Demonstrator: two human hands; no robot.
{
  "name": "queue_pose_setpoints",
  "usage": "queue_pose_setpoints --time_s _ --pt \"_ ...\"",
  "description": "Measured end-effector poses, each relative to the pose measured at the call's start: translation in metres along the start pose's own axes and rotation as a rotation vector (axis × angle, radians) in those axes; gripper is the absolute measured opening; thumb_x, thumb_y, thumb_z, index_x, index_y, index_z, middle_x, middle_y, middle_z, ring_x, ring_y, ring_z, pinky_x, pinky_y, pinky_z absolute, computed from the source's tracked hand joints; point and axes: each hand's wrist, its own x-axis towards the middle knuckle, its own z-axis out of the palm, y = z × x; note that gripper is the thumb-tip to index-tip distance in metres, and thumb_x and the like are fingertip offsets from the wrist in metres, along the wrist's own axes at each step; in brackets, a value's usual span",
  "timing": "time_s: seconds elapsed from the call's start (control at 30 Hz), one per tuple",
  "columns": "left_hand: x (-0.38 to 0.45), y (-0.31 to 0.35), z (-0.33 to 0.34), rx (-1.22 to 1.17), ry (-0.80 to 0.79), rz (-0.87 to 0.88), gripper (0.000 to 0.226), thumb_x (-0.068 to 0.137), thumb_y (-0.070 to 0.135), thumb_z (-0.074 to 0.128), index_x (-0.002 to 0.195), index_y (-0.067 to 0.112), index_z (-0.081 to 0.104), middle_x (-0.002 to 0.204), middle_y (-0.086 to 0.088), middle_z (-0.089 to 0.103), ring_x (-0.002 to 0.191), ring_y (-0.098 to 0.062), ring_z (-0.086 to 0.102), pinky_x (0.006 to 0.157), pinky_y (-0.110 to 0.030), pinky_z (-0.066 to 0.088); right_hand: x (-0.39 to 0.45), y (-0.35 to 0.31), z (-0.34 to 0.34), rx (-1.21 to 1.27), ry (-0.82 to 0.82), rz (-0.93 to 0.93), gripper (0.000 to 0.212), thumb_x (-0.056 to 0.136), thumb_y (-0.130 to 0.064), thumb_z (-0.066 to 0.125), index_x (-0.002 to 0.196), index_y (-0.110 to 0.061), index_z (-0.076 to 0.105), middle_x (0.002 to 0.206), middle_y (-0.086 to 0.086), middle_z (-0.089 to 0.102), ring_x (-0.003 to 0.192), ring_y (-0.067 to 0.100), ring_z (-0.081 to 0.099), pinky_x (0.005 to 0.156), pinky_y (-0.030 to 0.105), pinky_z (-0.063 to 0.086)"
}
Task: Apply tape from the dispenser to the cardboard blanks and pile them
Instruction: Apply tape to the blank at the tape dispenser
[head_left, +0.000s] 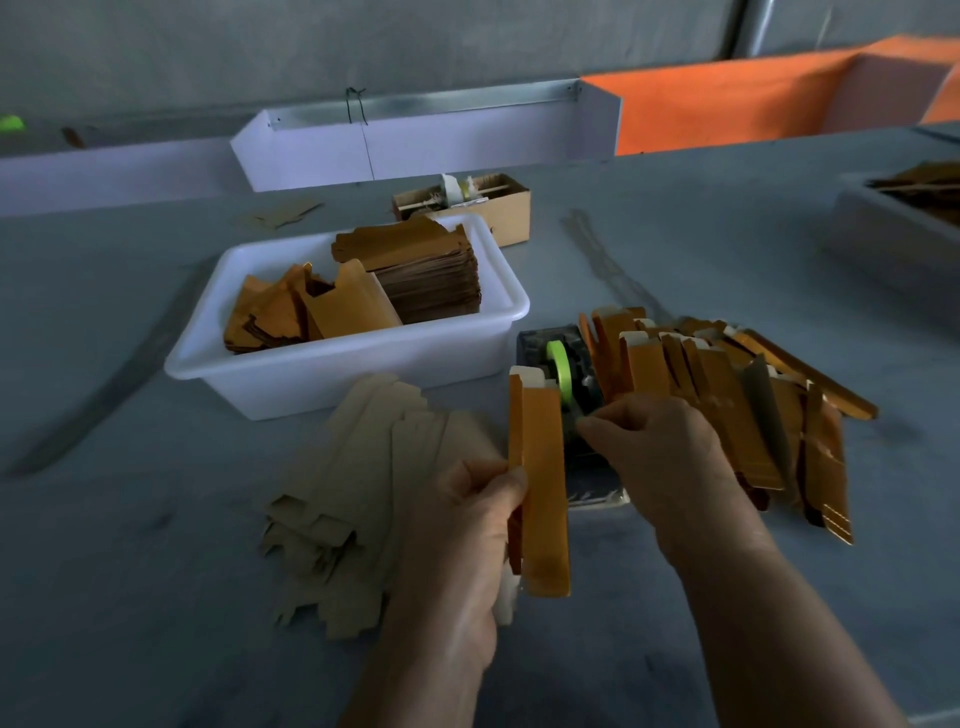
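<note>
Left hand (467, 525): fingers and thumb curled round one folded gold cardboard blank (543, 483), held upright on its long axis, just left of the tape dispenser.
Right hand (660, 457): fingertips (589, 427) pinched together at the near side of the dispenser; whether tape lies between them cannot be told.
Tape dispenser (558, 358): dark body, green tape roll (561, 366), standing on the grey table (156, 597) between the two hands.
Finished pile (727, 395): gold folded blanks, fanned, right of the dispenser.
Flat blanks (353, 499): pale side up, heaped left of the left hand.
White tub (332, 374): far left of the dispenser, holding more gold blanks.
Cardboard box (488, 205): beyond the tub.
</note>
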Motion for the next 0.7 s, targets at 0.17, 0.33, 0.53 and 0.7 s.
queue_pose_setpoints --time_s 0.17,0.33,0.53,0.7 --pt "0.002 -0.003 -0.006 -0.016 0.044 0.019 0.007 0.088 0.013 0.064 0.082 0.012 0.066 0.062 -0.001 0.059 0.054 -0.009 0.053 0.051 -0.022 0.041 -0.01 0.005 0.007 0.514 0.099 0.083 0.006 0.083 -0.027 0.065 0.08 -0.023 0.068 0.121 0.001 0.057 0.109 0.018 0.056 0.087 0.033 0.05" --pt "0.001 -0.002 -0.008 -0.028 0.024 0.034 0.009 0.088 0.016 0.064 0.079 0.014 0.065 0.058 0.006 0.061 0.052 -0.005 0.056 0.051 -0.02 0.041 -0.025 0.011 0.005 0.064 0.178 -0.047 0.018 0.084 -0.03 0.064 0.067 -0.031 0.058 0.128 -0.009 0.046 0.118 0.02 0.045 0.086 0.029 0.046" --pt "-0.003 0.007 -0.003 -0.037 -0.041 0.114 0.011 0.087 0.01 0.063 0.076 0.01 0.061 0.052 0.008 0.056 0.042 0.003 0.049 0.039 -0.009 0.036 -0.031 0.019 0.011 -0.046 0.24 -0.096 0.021 0.085 -0.025 0.064 0.068 -0.03 0.053 0.133 -0.005 0.044 0.12 0.014 0.035 0.074 0.011 0.026" --pt "-0.002 0.014 0.005 -0.005 -0.106 0.18 0.008 0.088 0.008 0.061 0.082 0.006 0.057 0.06 0.002 0.053 0.042 0.003 0.046 0.038 -0.01 0.035 -0.036 0.019 0.017 -0.014 0.295 -0.117 0.019 0.086 -0.023 0.064 0.071 -0.029 0.055 0.134 -0.004 0.044 0.12 0.013 0.037 0.082 0.019 0.033"
